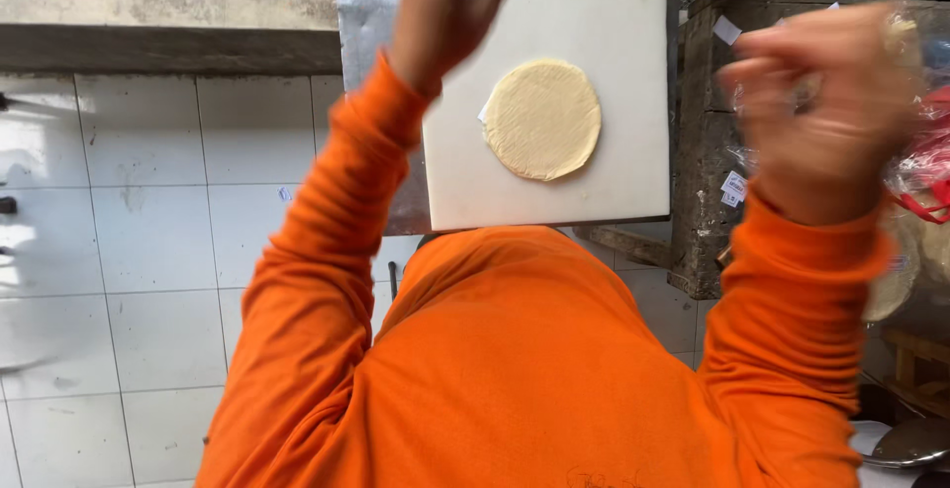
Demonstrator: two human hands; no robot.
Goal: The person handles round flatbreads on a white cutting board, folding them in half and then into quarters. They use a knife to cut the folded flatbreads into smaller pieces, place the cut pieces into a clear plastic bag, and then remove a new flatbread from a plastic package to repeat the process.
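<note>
Both hands are raised in front of the camera and held well apart, one on each side of a white cutting board (594,176). Left hand (440,8), at 12 o'clock of the frame, overlaps the board's upper left corner; its fingers run off the top edge of the view, so it cannot be told whether they are spread or closed, or whether they grip anything. An orange sleeve (317,241) extends from it toward 7 o'clock and covers part of a grey metal sheet (364,28) lying under the board.

At the board's centre lies a flat, round, pale yellow dough disc (542,119), untouched by either hand. The board's lower edge meets the orange shirt front (515,359), which fills the frame at 6 o'clock.

Right hand (826,102), at 2 o'clock, is motion-blurred, with fingers curled loosely; whether they pinch anything cannot be told. It stands in front of a dark weathered wooden crate (705,151) and a clear plastic bag (925,72) with red handles.

White floor tiles (148,250) occupy the 9 o'clock side below a concrete ledge (168,28). A metal bowl (905,443) shows at 4 o'clock.
</note>
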